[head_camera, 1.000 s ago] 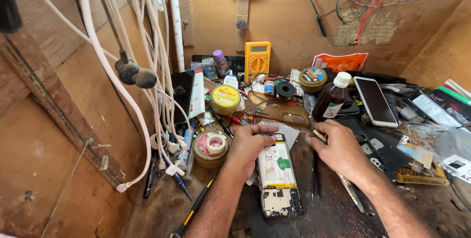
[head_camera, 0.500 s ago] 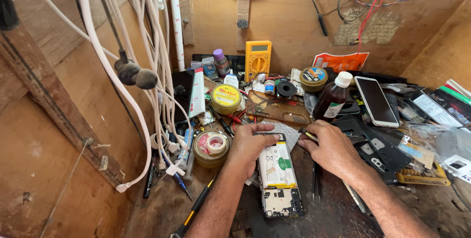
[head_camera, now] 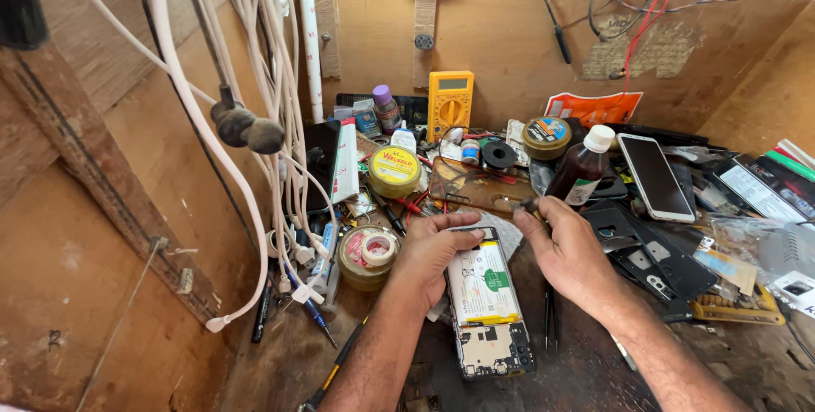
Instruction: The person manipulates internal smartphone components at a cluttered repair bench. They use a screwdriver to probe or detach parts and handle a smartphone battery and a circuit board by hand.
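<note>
An opened phone (head_camera: 486, 310) lies face down on the workbench, its white battery and circuit board exposed. My left hand (head_camera: 433, 251) rests on the phone's upper left edge and holds it steady. Just right of the phone's top, my right hand (head_camera: 564, 251) pinches a small dark tool tip (head_camera: 528, 205) between thumb and fingers. Black tweezers (head_camera: 550, 327) lie beside the phone under my right wrist.
The bench is crowded: a yellow multimeter (head_camera: 450, 104), a yellow tin (head_camera: 395, 170), a tape jar (head_camera: 368, 255), a dark bottle with a white cap (head_camera: 581, 170), a white phone (head_camera: 654, 176), phone covers (head_camera: 662, 259). White cables (head_camera: 280, 123) hang at left.
My right hand has shifted slightly up and left toward the phone's top edge, holding the small tool. My left hand has stayed on the phone.
</note>
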